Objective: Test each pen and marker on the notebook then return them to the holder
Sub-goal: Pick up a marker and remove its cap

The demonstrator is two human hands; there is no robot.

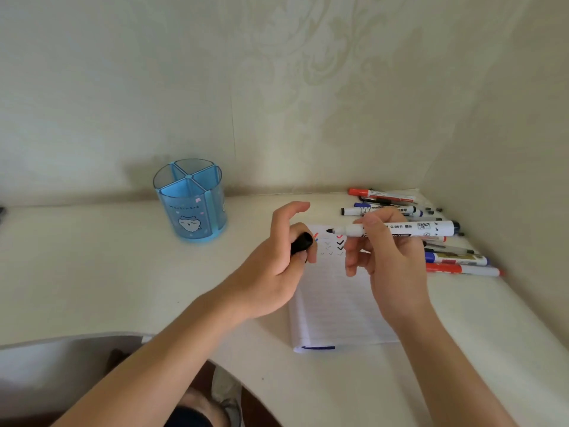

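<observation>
White marker [400, 229] with a black tip, uncapped, over the lined white notebook [335, 303].
Fingers of the right hand [388, 257] pinch its barrel; fingers of the left hand [274, 266] curl round a black cap [302, 243]. The round blue see-through plastic holder [191, 204] stands well apart on the white table [92, 257]; other pens and markers [388, 208] lie outside it.

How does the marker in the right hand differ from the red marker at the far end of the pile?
The black marker, pinched by the right hand, is uncapped, its tip bare; the red marker has its cap on. The black marker is held above the notebook; the red marker lies on the table among other pens. The black marker's cap is in the left hand. Both have white barrels and point left.
</observation>
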